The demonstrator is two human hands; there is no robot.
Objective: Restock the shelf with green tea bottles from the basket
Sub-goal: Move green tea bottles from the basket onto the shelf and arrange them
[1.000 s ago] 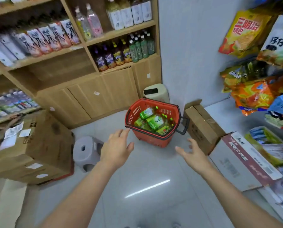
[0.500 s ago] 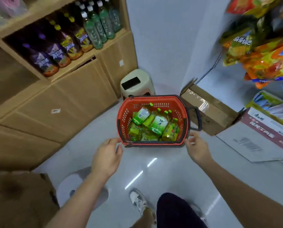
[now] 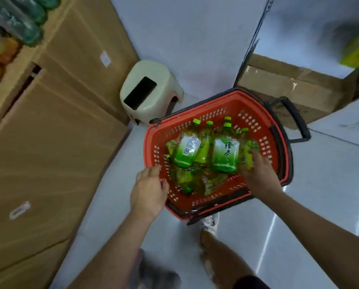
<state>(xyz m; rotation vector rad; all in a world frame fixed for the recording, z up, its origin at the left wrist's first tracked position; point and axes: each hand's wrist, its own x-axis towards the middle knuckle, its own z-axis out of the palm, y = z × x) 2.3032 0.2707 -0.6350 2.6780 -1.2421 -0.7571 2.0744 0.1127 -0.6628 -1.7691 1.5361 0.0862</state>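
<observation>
Reaching down into the red basket, the right hand has its fingers curled over the rightmost bottle. The thumb cannot be made out, and the bottle lies against the basket's right wall, not lifted clear. Just left of this grip lie the other green tea bottles, heaped on their sides with their green caps pointing away from the hands. The one touching the held bottle shows its label face up, and another with a white label panel lies further left, towards the left hand. That hand hovers at the basket's left rim with its fingers loosely bent and nothing in them; whether the fingertips touch the rim cannot be told. More bottles lie underneath, between the two hands, partly hidden. The basket stands on the pale floor, with black handles lying along its far and near rims and a black loop sticking out beyond the right hand. Beyond the left hand, past the basket's far-left corner, stands a cream stool with a dark slot in its top. Beyond the right hand, a cardboard box sits just behind the basket. A wooden cabinet runs along the outer side of the left arm, and blurred dark green bottles stand above it. Nearer than the wrists, a shoe shows just beside the basket's near rim.
</observation>
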